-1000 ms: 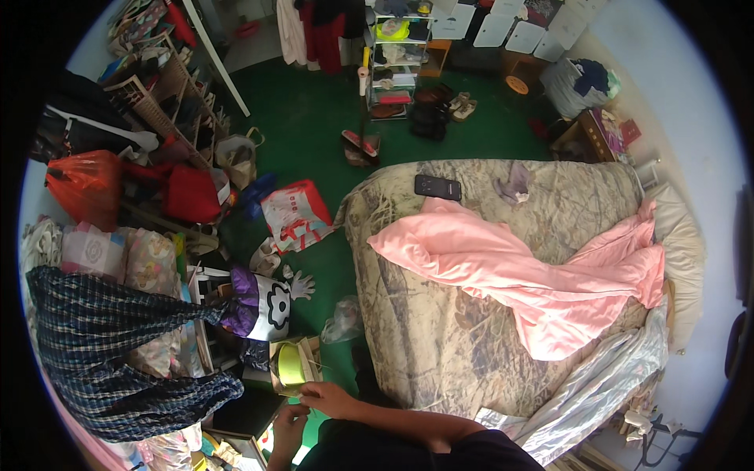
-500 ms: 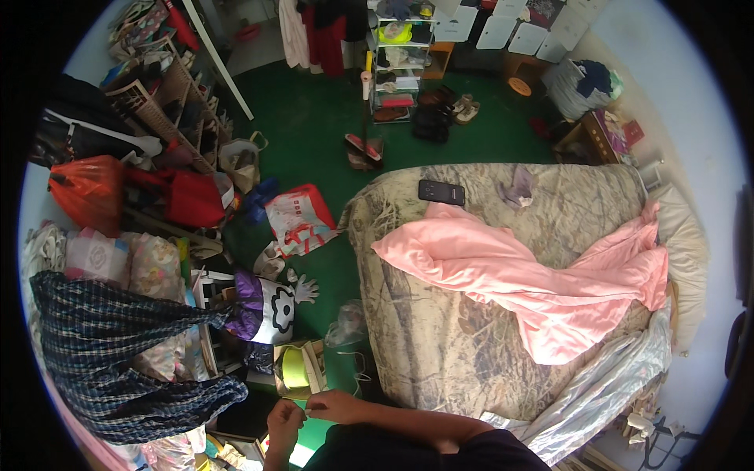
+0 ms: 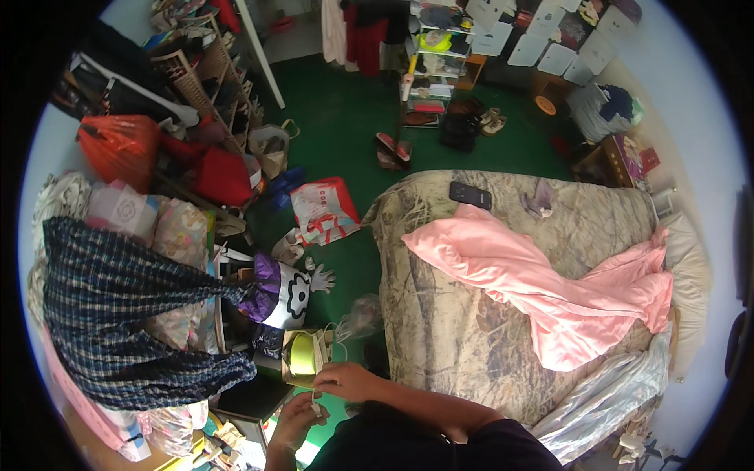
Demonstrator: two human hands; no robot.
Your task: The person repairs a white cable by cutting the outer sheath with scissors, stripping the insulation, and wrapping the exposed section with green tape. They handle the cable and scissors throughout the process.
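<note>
At the lower edge, my left hand (image 3: pixel 295 420) is closed with its fingers curled around a small white piece (image 3: pixel 316 409), perhaps the end of a cord. Just above and to the right, my right hand (image 3: pixel 345 382) is pinched, its fingertips close over the left hand. Whatever the right fingers pinch is too small to make out. Right beyond the hands stands an open box (image 3: pixel 326 345) with a round yellow-green item (image 3: pixel 302 353) in it. A thin white cord (image 3: pixel 339 334) loops beside the box.
A bed (image 3: pixel 424 314) with a pink cloth (image 3: pixel 503 259) and a black phone (image 3: pixel 470 195) fills the right side. Piled clothes and a dark plaid cloth (image 3: pixel 118 306) lie at left. A purple-and-white bag (image 3: pixel 275 290), a glove (image 3: pixel 320 278) and a red-and-white bag (image 3: pixel 323 212) lie on the green floor.
The view has shifted, so the room sits farther right. My right hand has risen to the box's near edge; my left hand sits lower, with the white piece now showing.
</note>
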